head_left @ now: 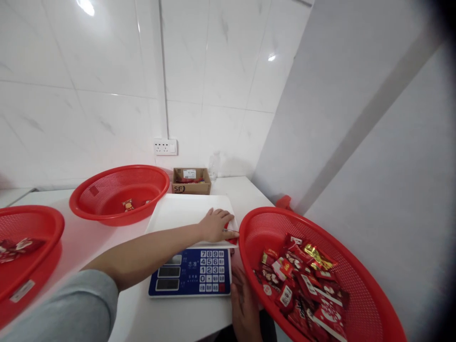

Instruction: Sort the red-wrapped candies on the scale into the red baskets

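My left hand (217, 225) reaches across the white weighing tray (185, 211) of a scale, its fingers closed over a small red packet (232, 240) at the tray's right edge. Most of that packet is hidden by the hand. Below the tray is the scale's blue keypad panel (190, 273), with dark displays. My right hand (245, 306) is low down, between the panel and a large red plastic basket (370, 266), fingers extended upward beside the basket's left rim. Several red and gold wrapped packets (302, 289) lie in this basket.
Two more red baskets stand on the left, one farther back (117, 216) and one nearer (32, 280), each with a few packets. A cardboard box (192, 187) and a clear plastic bottle (214, 165) are by the tiled wall. A grey wall (356, 118) rises on the right.
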Action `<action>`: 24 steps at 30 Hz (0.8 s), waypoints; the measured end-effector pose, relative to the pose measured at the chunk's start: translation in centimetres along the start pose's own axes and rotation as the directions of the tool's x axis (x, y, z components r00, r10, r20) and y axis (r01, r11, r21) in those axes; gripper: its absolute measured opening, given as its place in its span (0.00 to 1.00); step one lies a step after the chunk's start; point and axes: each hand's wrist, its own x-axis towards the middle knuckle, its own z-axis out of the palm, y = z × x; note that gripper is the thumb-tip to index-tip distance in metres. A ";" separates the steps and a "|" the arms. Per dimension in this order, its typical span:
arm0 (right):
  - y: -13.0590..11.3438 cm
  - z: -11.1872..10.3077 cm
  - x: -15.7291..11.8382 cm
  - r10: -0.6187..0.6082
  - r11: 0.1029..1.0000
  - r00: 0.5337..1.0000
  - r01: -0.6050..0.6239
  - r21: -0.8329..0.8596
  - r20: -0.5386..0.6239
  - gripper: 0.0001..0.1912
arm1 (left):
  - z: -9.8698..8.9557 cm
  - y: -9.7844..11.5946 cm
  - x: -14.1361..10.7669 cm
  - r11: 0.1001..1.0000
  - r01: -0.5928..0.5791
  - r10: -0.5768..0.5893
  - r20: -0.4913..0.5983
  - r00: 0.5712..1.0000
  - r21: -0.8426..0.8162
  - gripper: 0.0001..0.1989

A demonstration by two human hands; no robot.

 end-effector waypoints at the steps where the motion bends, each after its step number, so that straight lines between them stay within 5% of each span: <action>1: 0.0 0.0 0.0 -0.004 1.000 1.000 0.004 -0.003 -0.002 0.26 | -0.1 0.1 0.1 0.999 -0.028 0.028 -0.004 1.000 0.031 0.31; 10: 0.0 0.0 0.0 0.016 1.000 1.000 -0.015 -0.016 0.021 0.25 | -1.3 -1.1 0.1 0.966 -0.115 0.110 0.034 0.993 0.230 0.26; 18: 0.5 0.0 -0.2 -0.002 1.000 1.000 0.002 0.001 -0.001 0.25 | -2.2 -1.6 -0.3 0.987 0.134 -0.128 -0.074 0.989 0.090 0.18; 24: 0.8 -0.1 -0.1 0.016 1.000 1.000 -0.016 -0.001 0.016 0.25 | -5.0 -4.9 -1.6 0.945 0.307 -0.327 -0.293 0.899 -0.114 0.18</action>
